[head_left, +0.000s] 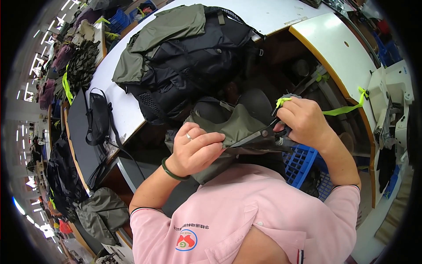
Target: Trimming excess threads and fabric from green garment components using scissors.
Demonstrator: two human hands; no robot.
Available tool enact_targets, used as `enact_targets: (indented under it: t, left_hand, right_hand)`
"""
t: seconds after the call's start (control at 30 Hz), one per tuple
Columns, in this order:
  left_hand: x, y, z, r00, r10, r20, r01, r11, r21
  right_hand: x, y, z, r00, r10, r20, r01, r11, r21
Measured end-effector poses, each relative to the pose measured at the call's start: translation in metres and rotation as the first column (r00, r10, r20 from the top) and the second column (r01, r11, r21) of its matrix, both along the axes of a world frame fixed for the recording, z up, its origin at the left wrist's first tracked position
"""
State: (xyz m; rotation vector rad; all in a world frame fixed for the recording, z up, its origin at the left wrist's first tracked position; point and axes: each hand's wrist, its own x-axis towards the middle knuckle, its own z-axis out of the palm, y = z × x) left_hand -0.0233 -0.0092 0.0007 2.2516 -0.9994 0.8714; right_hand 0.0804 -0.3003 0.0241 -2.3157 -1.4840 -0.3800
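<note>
My left hand (194,148) pinches the edge of an olive-green fabric piece (241,122) in front of my chest. A ring and a dark bangle are on that hand and wrist. In my right hand (304,119) is a pair of scissors (252,138), my fingers closed round the dark handles, which have a bright yellow-green strip tied on. The blades point left along the fabric's edge, with the tip close to my left fingertips. Folds of cloth partly hide the lower blade. Black padded shapes (255,104) show just behind the fabric.
A large black and olive bag (189,61) lies across the white table (116,79) ahead. Right of it is a sewing machine (398,97), with a yellow-green ribbon (345,110) nearby. A blue crate (300,163) is low at right. A black strapped pouch (99,116) lies at left.
</note>
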Motion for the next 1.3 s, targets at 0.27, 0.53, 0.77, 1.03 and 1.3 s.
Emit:
enact_targets:
  t: [0.27,0.53,0.77,1.03,1.3]
  left_hand:
    - [0.001,0.0,0.002,1.0,0.008,-0.016,-0.008,1.0,-0.003]
    - [0.001,-0.001,0.003,0.999,-0.022,-0.032,0.022,1.0,0.005]
    - [0.001,-0.002,0.002,0.999,-0.026,-0.021,0.026,1.0,0.005]
    - [0.002,-0.002,0.001,1.0,-0.019,-0.021,0.019,1.0,0.005]
    - [0.003,-0.002,0.002,1.0,-0.01,-0.027,0.01,1.0,0.002]
  right_hand:
    - [0.002,0.004,0.015,0.995,0.029,-0.095,-0.021,0.996,0.091]
    - [0.003,0.007,0.006,0.998,0.035,-0.057,-0.035,0.999,0.006]
    - [0.001,0.005,0.0,0.996,0.004,-0.085,-0.006,1.0,-0.022]
    - [0.001,0.006,0.0,0.996,0.015,-0.088,-0.013,1.0,0.023]
    - [-0.007,0.011,0.01,0.922,0.026,-0.386,0.031,0.99,0.14]
